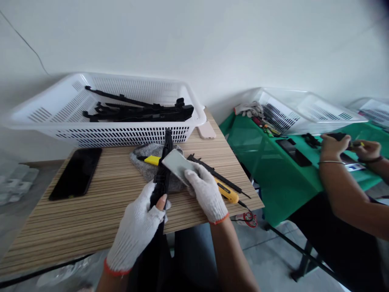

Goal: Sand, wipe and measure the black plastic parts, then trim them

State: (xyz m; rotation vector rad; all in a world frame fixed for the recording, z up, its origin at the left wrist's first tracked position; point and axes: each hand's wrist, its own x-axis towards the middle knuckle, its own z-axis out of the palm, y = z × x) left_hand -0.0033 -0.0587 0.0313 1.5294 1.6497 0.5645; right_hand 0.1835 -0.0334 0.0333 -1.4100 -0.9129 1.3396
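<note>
My left hand (pixel 136 227), in a white knit glove with a bare thumb tip, grips a long black plastic strip (pixel 165 156) held roughly upright over the table's front edge. Gloved in the same way, my right hand (pixel 206 190) holds a flat pale-grey rectangular piece (pixel 178 164) by its near end; its far corner is at the strip, and I cannot tell if they touch. Behind both lie a grey cloth (pixel 138 164) and a yellow-and-black tool (pixel 152 160). Beside my right hand rest a black caliper (pixel 223 177) and a yellow-handled corded tool (pixel 227 191).
A white plastic basket (pixel 121 138) with several black strips (pixel 136 111) stands at the back. A black phone (pixel 75 174) lies left, a pink phone (pixel 207 130) behind right. At a green-covered table (pixel 273 178) to the right, a co-worker's hands (pixel 334 146) handle a dark object.
</note>
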